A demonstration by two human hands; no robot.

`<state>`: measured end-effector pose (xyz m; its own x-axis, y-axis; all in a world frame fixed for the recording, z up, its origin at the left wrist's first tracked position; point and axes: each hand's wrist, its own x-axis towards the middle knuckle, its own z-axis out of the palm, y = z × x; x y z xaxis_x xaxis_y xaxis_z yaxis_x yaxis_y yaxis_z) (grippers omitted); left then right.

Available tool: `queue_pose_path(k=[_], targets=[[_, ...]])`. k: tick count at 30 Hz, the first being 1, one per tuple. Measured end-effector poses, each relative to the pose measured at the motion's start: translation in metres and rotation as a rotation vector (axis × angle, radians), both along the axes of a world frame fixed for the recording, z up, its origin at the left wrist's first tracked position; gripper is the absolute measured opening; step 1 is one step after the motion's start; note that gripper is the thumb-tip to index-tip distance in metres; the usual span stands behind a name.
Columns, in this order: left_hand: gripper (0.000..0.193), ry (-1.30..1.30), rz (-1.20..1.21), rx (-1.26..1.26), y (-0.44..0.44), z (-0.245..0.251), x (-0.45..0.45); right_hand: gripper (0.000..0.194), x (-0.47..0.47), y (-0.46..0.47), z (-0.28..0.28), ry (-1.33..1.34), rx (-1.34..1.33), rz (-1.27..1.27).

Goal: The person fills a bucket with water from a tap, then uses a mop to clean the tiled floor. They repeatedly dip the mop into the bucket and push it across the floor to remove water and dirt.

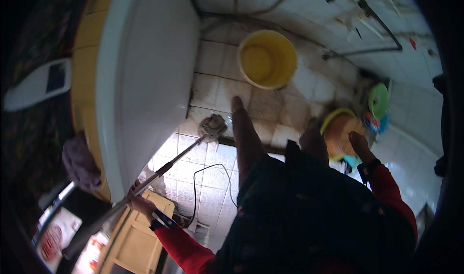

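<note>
My left hand [140, 201] is closed around the metal handle of a mop [185, 151]. The mop head [213, 126] rests on the tiled floor near my foot, beside the white door. On the other side, my right hand [358, 143] is at an orange-brown woven basket [339, 136]; whether it grips the basket cannot be told. The basket stands in or against a yellow-green basin [330, 118]. Ahead of my feet a yellow plastic bucket [267, 59] stands on the floor, with its inside showing.
A large white panel or door [156, 67] rises at the left. A green basin [378, 100] stands by the right wall, near pipes [384, 29]. A dark cable [195, 187] loops over bright tiles below. A yellow wooden cabinet [139, 234] stands at the lower left.
</note>
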<state>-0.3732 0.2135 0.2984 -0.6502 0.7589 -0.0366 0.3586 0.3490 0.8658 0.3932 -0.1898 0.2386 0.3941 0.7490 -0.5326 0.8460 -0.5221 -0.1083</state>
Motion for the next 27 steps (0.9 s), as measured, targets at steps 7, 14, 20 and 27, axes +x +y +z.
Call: queue_pose_path(k=[7, 14, 20, 27], targets=[[0.016, 0.018, 0.116, -0.14, -0.004, 0.013, 0.015, 0.027, -0.171, -0.197, 0.109, 0.153, -0.628, -0.455], [0.019, -0.159, 0.13, -0.143, 0.0, 0.021, 0.037, 0.027, -0.22, -0.125, 0.06, 0.295, -0.492, -0.509], [0.035, -0.139, 0.041, -0.076, -0.003, 0.042, 0.069, 0.023, -0.22, -0.079, 0.053, 0.242, -0.091, -0.645], [0.026, -0.141, -0.247, 0.089, -0.012, 0.006, 0.055, 0.014, -0.294, -0.224, 0.034, 0.053, 0.038, -0.508]])
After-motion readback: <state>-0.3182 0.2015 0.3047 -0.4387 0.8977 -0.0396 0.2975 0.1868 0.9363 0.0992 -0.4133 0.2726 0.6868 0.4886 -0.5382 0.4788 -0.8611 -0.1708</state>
